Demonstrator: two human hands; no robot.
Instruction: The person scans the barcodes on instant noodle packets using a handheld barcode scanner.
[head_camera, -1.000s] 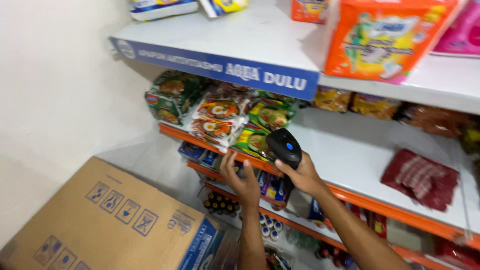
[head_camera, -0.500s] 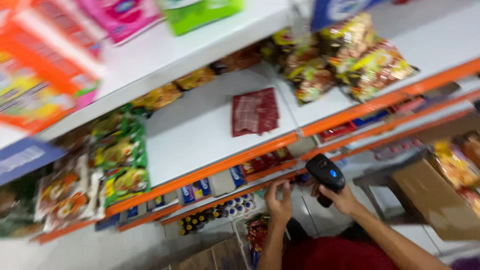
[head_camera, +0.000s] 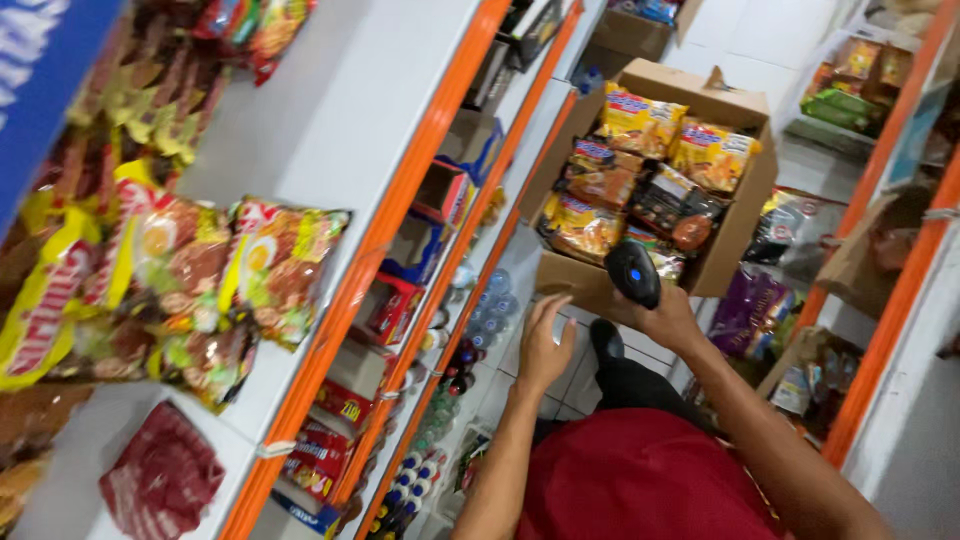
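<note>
Midway, the right hand was clamped around a black handheld scanner, held just in front of an open cardboard box packed with snack packets; the left hand, fingers spread and empty, hovered just below the box, seemingly not yet unpacked.

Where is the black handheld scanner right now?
In the head view, right of centre: the scanner is in the right hand, before the open cardboard box of snack packets.

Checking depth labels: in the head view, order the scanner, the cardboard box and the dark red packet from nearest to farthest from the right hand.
1. Scanner, held in the right hand.
2. Cardboard box, just beyond it.
3. Dark red packet, far left on the shelf.
</note>
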